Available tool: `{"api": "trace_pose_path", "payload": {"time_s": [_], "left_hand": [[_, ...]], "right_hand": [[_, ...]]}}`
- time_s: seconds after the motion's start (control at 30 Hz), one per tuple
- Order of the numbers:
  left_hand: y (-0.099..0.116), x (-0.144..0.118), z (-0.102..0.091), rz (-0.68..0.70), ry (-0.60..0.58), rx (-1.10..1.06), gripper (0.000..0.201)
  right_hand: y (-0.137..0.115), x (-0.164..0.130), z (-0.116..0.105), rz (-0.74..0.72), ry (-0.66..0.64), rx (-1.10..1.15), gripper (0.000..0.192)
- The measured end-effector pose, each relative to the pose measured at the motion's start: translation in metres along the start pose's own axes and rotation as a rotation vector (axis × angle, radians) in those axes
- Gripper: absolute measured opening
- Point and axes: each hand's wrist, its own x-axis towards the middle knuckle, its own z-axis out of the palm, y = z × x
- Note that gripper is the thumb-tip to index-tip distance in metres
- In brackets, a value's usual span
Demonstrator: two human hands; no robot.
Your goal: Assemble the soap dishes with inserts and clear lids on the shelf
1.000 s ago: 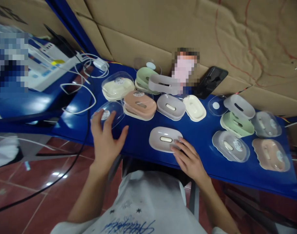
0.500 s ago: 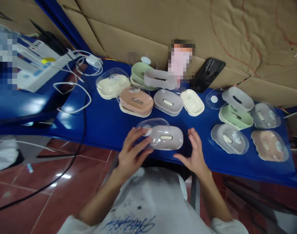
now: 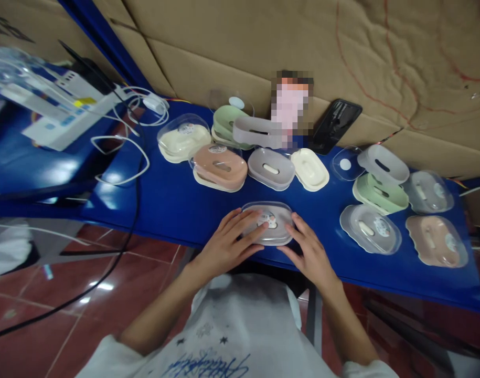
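Observation:
In front of me on the blue table stands a grey oval soap box (image 3: 249,237) with a slot in its middle. Its clear plastic lid (image 3: 277,206), which carries a round sticker, sits over it. My left hand (image 3: 234,239) grips the lid from the left, fingers across the top and thumb at the near edge. At the right end my right hand (image 3: 306,244) holds the box and lid, fingertips on the far side and thumb at the front. Whether the lid is fully seated cannot be made out.
Behind stand a brown soap box (image 3: 220,168), a grey one (image 3: 271,169), a cream tray (image 3: 310,169) and a lidded cream box (image 3: 184,142). Several more, including a green one (image 3: 381,194), are at the right. A black phone (image 3: 336,126) leans against the cardboard; a white cable (image 3: 145,163) lies left.
My left hand has moved right with the clear lid, which now lies over the grey soap box. My right hand has come in from the right and now touches the box's end.

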Motion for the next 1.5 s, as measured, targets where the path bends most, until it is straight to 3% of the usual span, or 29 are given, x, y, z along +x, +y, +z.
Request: {"api": "trace_pose_path", "payload": {"time_s": [0.1,0.33,0.6,0.67,0.77,0.93,1.03,1.13,1.23,1.37,1.5], "left_hand": [[-0.001,0.000,0.002,-0.012,-0.025,-0.034,0.073],[-0.002,-0.001,0.003,-0.022,-0.072,-0.053,0.072],[0.003,0.005,0.004,-0.009,-0.097,-0.144,0.081],[0.004,0.005,0.005,-0.063,-0.079,-0.179,0.088],[0.004,0.005,0.006,-0.146,-0.036,-0.198,0.085],[0.003,0.007,0.007,-0.165,-0.040,-0.165,0.070],[0.004,0.009,0.008,-0.133,-0.062,-0.138,0.059],[0.005,0.011,0.009,-0.117,-0.075,-0.115,0.052],[0.005,0.012,0.010,-0.102,-0.076,-0.094,0.049],[0.004,0.010,0.012,-0.093,-0.080,-0.071,0.048],[-0.001,0.017,0.016,-0.140,-0.118,0.003,0.055]], "right_hand": [[-0.001,-0.004,0.001,0.002,0.021,-0.026,0.086],[0.000,-0.009,0.003,-0.025,0.082,-0.073,0.077],[-0.009,0.002,-0.011,0.061,-0.112,-0.053,0.078],[-0.005,-0.005,-0.028,0.075,-0.004,-0.133,0.079],[0.014,-0.033,-0.068,0.206,0.323,-0.394,0.083],[0.066,-0.122,-0.135,0.587,0.775,-0.828,0.093],[0.079,-0.167,-0.140,0.734,0.800,-0.882,0.097],[0.078,-0.186,-0.124,0.803,0.749,-0.855,0.096],[0.080,-0.185,-0.109,0.830,0.688,-0.762,0.096],[0.088,-0.171,-0.114,0.790,0.564,-0.677,0.098],[0.069,-0.116,-0.118,0.616,0.571,-0.646,0.077]]}}
